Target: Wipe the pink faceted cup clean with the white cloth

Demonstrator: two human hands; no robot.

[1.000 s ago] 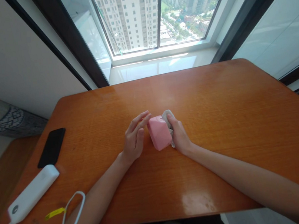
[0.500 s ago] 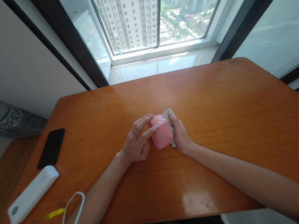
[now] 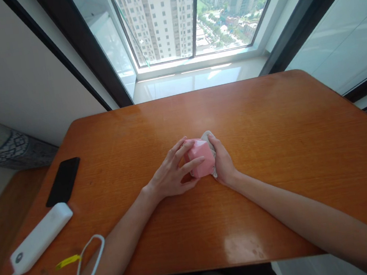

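Observation:
A small pink box-shaped object (image 3: 202, 154) sits at the middle of the orange wooden table (image 3: 270, 120), with a grey-white piece (image 3: 207, 136) against its right side. My left hand (image 3: 171, 175) wraps its fingers over the pink object's left and top faces. My right hand (image 3: 223, 161) holds the right side, covering most of the grey-white piece. The underside of the object is hidden by my fingers.
A black phone (image 3: 62, 181) lies flat near the table's left edge. Closer to me on the left lie a white power strip (image 3: 40, 238), its white cable (image 3: 86, 271) and a yellow tag (image 3: 67, 261). A large window stands beyond the table's far edge.
My left hand has moved right from beside the pink object and closed its fingers over it. My right hand has stayed on the object's right side.

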